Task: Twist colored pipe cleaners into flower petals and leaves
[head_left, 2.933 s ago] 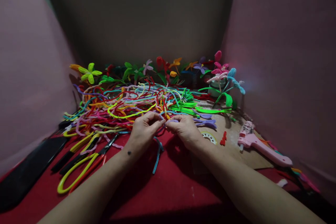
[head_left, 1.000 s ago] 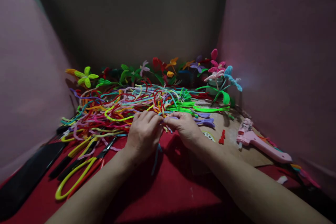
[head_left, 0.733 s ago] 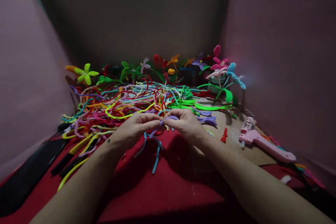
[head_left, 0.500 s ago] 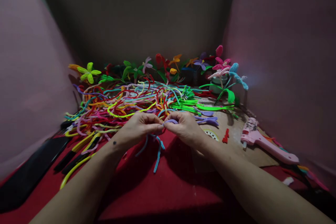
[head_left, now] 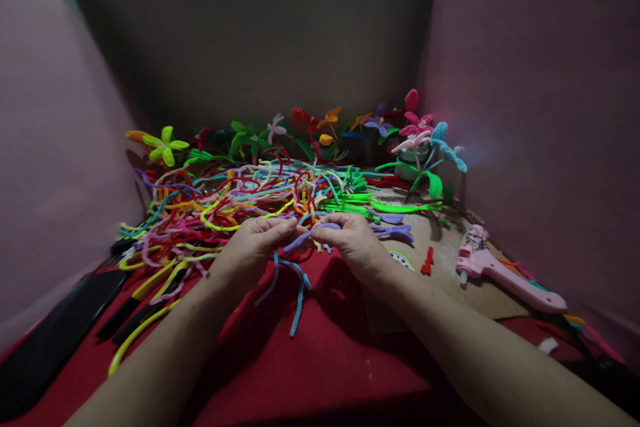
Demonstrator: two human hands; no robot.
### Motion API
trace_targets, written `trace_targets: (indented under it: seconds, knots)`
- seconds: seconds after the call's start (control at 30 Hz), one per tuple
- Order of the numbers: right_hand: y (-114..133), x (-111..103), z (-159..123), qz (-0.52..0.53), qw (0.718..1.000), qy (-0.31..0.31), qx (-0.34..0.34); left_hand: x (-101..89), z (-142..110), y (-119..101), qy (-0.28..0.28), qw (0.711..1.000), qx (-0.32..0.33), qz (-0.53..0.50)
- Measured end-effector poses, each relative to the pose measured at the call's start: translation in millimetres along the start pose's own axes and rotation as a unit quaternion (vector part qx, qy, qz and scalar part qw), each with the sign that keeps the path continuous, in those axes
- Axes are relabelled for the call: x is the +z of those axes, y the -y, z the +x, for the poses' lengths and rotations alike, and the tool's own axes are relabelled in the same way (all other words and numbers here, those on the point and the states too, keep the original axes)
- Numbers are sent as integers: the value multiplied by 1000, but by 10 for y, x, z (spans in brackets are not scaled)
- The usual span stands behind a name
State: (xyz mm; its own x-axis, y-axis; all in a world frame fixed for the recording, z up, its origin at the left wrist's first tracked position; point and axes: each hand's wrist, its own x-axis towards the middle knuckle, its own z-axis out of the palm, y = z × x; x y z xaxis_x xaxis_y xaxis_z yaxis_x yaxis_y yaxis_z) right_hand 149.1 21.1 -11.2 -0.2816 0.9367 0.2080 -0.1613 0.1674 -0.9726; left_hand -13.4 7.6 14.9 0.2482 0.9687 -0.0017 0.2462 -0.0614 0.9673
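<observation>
My right hand [head_left: 347,240] pinches a purple pipe cleaner [head_left: 299,242] between thumb and fingers, and part of it curves over those fingertips. The other part slants down and left to my left hand [head_left: 265,240], whose thumb and fingers are closed at it; its exact contact is partly hidden. Below the hands, blue pipe cleaner pieces [head_left: 299,307] lie bent on the red cloth [head_left: 345,360]. To the right of my right hand, several purple looped pieces [head_left: 397,232] rest on the cardboard [head_left: 450,247].
A tangled heap of coloured pipe cleaners [head_left: 240,193] spreads behind the hands. Pipe-cleaner flowers [head_left: 165,145] line the back. At right lie a pink glue gun [head_left: 505,273], a red piece [head_left: 427,261] and a white disc [head_left: 401,259]. Yellow-and-black handles [head_left: 145,297] and a black slab [head_left: 60,340] are at left.
My left hand has drawn a little left from my right, and a longer stretch of the purple pipe cleaner shows between them. The whole view has shifted slightly.
</observation>
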Motion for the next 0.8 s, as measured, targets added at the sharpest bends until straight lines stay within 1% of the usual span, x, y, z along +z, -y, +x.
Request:
trace_targets:
  seconds: [0.03,0.1,0.17,0.27,0.33,0.4,0.47,0.5,0.53,0.57,0.6,0.63,0.67,0.7,0.73,0.77,0.8]
  knots:
    - [24,-4,-4,6,1000,15,-7,-40,18,2,36,996,-43,-72]
    - [57,-13,-11,7,999,29,-16,-91,46,21,90,980,-92,-153]
    - [76,-22,-15,-4,999,36,-17,-106,59,49,113,972,-108,-175]
    - [103,-21,-24,-22,998,47,-17,-101,62,73,117,974,-102,-163]
    - [121,-11,-32,-28,998,50,-12,-99,55,60,113,979,-93,-141]
    - [122,3,-36,-34,999,42,-2,-94,41,28,106,988,-69,-86]
    - [94,13,-30,-47,999,18,13,-68,19,-5,94,995,-18,28]
    - [70,16,-22,-58,998,2,23,-42,4,-15,79,991,23,108]
    - [40,16,-12,-71,997,-14,34,-9,-13,-18,53,976,73,200]
    - [7,14,-1,-81,995,-28,47,32,-30,-13,16,946,130,298]
    - [-25,10,10,-87,994,-36,61,77,-49,-2,-22,900,186,395]
    - [-55,7,20,-84,993,-40,74,124,-67,13,-57,843,238,480]
    - [-81,2,27,-74,993,-41,85,170,-83,30,-79,784,281,547]
    - [-101,-1,32,-60,993,-39,92,210,-96,47,-93,733,313,597]
    - [-116,-4,34,-48,994,-38,95,242,-104,62,-99,697,332,627]
    - [-126,-6,34,-43,994,-41,95,264,-107,75,-99,681,338,642]
    - [-131,-7,33,-44,994,-45,91,274,-103,84,-103,686,333,639]
